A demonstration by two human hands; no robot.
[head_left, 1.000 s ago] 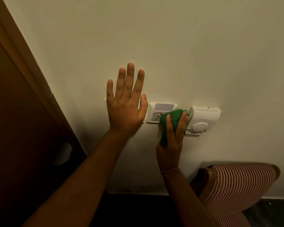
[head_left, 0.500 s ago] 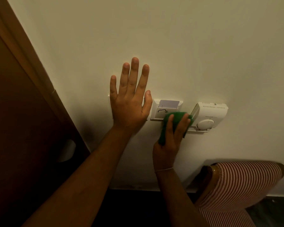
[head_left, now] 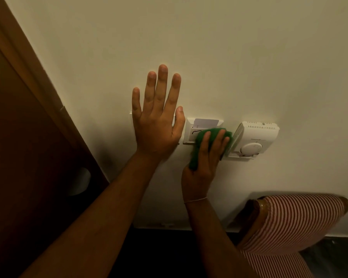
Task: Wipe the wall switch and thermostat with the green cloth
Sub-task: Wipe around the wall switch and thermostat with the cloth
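Presently, the right hand (head_left: 201,167) is closed around the bunched green cloth (head_left: 211,143), pressed to the wall between the card-holder plate (head_left: 189,131) and the thermostat (head_left: 257,137), while the left hand (head_left: 157,127) is laid flat with fingers spread over the wall switch (head_left: 131,113), which is almost wholly covered. A snag on the protruding key card (head_left: 206,122) or a nudge of the thermostat dial (head_left: 251,147) is judged possible should the cloth be dragged carelessly. Open wall is available above and below; the striped chair (head_left: 293,217) and door frame (head_left: 38,77) bound the sides.
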